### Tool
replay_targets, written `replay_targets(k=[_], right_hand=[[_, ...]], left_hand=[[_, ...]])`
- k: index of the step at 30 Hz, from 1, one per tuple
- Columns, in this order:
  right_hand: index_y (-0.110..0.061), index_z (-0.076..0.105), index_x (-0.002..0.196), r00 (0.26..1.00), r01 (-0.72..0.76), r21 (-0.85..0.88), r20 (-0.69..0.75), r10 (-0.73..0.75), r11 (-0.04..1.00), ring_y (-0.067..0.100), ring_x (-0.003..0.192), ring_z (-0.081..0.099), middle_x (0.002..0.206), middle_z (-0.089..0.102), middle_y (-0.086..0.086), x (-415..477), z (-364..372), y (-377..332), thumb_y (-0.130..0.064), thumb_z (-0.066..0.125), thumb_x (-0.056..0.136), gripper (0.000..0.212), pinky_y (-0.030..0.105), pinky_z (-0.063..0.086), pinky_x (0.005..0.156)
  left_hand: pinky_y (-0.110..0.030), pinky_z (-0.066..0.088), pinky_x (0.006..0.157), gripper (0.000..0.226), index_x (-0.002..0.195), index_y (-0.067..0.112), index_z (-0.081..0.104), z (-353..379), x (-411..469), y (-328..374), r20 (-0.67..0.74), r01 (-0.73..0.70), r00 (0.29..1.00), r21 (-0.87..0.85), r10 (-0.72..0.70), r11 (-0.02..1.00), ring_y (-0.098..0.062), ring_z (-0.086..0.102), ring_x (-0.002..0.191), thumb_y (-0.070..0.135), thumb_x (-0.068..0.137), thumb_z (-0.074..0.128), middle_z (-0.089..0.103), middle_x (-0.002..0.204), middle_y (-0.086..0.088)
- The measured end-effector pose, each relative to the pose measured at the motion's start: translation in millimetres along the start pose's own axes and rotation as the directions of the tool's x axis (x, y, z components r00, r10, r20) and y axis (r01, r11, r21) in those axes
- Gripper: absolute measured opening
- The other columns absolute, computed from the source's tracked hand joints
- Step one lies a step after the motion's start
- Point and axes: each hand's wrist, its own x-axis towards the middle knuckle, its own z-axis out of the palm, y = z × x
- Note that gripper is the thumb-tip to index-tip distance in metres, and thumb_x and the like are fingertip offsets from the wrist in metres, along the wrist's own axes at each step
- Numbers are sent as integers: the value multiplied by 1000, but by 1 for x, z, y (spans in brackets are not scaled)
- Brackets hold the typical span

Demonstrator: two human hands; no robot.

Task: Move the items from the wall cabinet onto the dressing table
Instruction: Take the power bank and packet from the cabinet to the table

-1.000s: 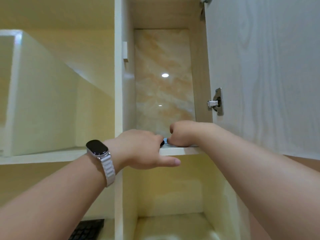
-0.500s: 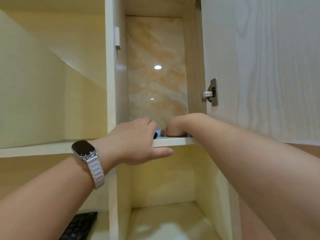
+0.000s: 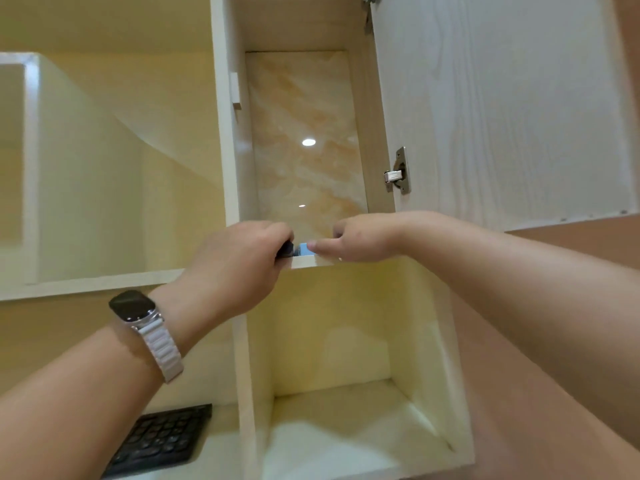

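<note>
— At the front lip of the wall cabinet (image 3: 221, 133) shelf (image 3: 304, 262), just above the picture's centre, what do the hands have?

— The left hand (image 3: 239, 265) has its fingers curled round a small dark item (image 3: 286, 249). Only the item's end shows, poking out at the hand's three o'clock. What it is, I cannot tell.

— And the right hand (image 3: 362, 239)?

— Its arm comes in from four o'clock. The knuckles are bent and the thumb stretches toward nine o'clock, its tip meeting the right end of a pale blue item (image 3: 302, 249). Whether the fingers behind grip anything, I cannot tell.

— Where do those two items lie?

— Both sit at the shelf's front edge, between the two hands and touching each other. They may be one thing, but too little shows to say.

— What stands around them?

— At twelve o'clock from the hands is a glossy marble back panel (image 3: 304, 98) with a bright spot of glare. The cabinet door (image 3: 502, 109) stands open at two o'clock, a metal hinge (image 3: 398, 171) on its inner face. At six o'clock, under the shelf, is an open cream compartment (image 3: 346, 403). At seven o'clock a black keyboard (image 3: 162, 441) lies in the neighbouring compartment.

— Anything on the arms?

— A smartwatch (image 3: 133, 306) with a dark face and a white link band sits on the left wrist.
</note>
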Motion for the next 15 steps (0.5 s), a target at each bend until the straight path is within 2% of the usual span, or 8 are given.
replay_targets(k=[3,6,9,13,15], right_hand=[[-22,55,96,989,75,-38,-128,-80,996,12,76,54,85,58,-6,-9,10,6,-80,38,80,63,31,39,61],[-25,53,94,966,87,-109,-235,-111,990,15,74,57,84,60,-4,-13,19,11,-74,51,78,52,33,46,62],[-25,54,92,932,103,-125,-335,-140,987,17,74,55,81,56,-6,-16,25,15,-65,58,79,43,34,47,62],[-21,57,90,886,203,-4,-424,-185,979,19,75,55,79,57,-4,-23,27,18,-58,62,81,38,40,49,67],[-24,58,89,870,243,96,-462,-172,965,17,74,55,78,57,-6,-27,28,19,-50,64,83,28,41,50,68]], left_hand=[[-35,43,56,8,93,19,58,-3,-4,2,-62,-18,998,32,20,999,-26,55,84,26,94,55,62,89,2],[-33,39,47,9,86,14,58,-5,-11,2,-149,-107,982,56,114,993,-28,53,72,21,91,60,61,81,-2],[-30,36,42,15,81,11,55,-8,-21,-2,-223,-108,968,45,116,993,-24,44,63,20,86,67,56,73,-2],[-32,40,36,17,83,7,56,-8,-34,1,-267,-105,957,53,115,993,-29,51,62,10,77,72,57,74,-5],[-32,39,36,20,84,7,56,-7,-39,4,-290,-82,953,43,91,996,-30,52,64,9,75,74,57,76,-5]])
